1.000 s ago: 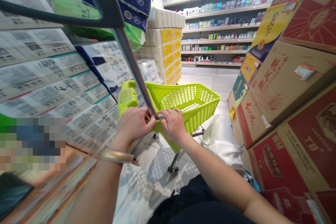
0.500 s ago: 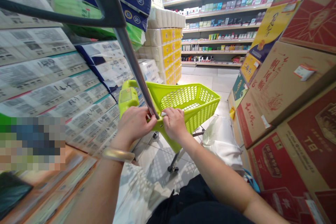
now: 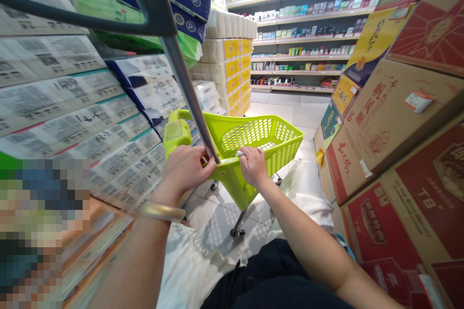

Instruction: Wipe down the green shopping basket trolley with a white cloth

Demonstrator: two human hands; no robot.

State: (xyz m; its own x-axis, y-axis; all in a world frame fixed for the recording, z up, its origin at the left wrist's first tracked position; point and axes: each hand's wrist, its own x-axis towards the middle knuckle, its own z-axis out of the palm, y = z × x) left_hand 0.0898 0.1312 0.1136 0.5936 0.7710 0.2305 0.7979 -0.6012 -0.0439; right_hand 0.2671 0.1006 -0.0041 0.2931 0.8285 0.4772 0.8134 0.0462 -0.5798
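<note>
A lime-green plastic shopping cart stands in the aisle just ahead of me. My left hand is closed around the near rim by the base of a grey metal pole that rises from the cart. My right hand grips the near rim further right, fingers curled over the edge with a small white thing under the fingertips. A gold bangle is on my left wrist.
Stacked tissue and paper packs wall the left side. Brown and red cardboard boxes line the right. A white plastic bag lies on the tiled floor beside the cart. Product shelves cross the far end.
My right hand slid to the right along the cart's rim, away from the pole and from my left hand. The left hand stayed put.
</note>
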